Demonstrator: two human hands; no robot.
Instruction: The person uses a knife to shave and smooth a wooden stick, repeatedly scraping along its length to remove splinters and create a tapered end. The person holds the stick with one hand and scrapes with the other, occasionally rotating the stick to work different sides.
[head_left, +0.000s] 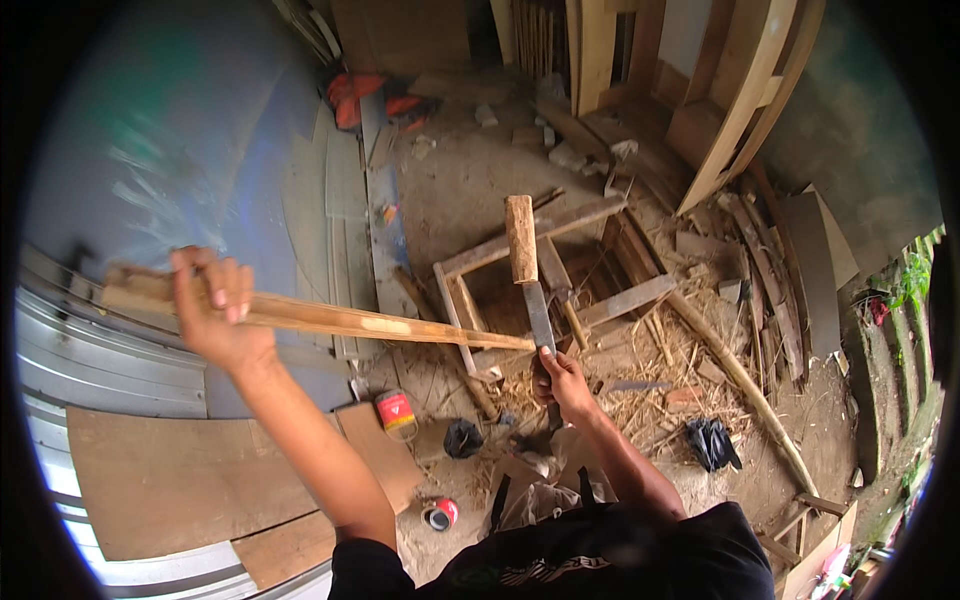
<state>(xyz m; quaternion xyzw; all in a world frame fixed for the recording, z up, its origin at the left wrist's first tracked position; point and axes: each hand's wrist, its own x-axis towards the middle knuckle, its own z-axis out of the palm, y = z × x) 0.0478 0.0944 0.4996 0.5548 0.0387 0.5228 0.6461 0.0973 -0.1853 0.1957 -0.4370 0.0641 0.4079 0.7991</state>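
Note:
My left hand [220,310] is wrapped round a long squared wooden stick [390,325] near its thick end at the left. The stick runs rightward, and its thin end meets the blade by my right hand, apparently touching it. My right hand [565,385] grips the dark metal blade of a machete-like knife [539,312]. The knife's thick wooden handle [521,240] points away from me, above the wooden frame. Below my right hand, part of the dark blade shows toward my lap; its far tip is hard to make out.
A wooden frame [590,218] lies on the floor ahead, among wood shavings [520,385]. Nearby are a red-and-yellow can [396,412], another can [440,514], black plastic bags [712,443] and a long pole [745,385]. Brown boards [170,480] lie left; wooden panels [745,100] lean at the back right.

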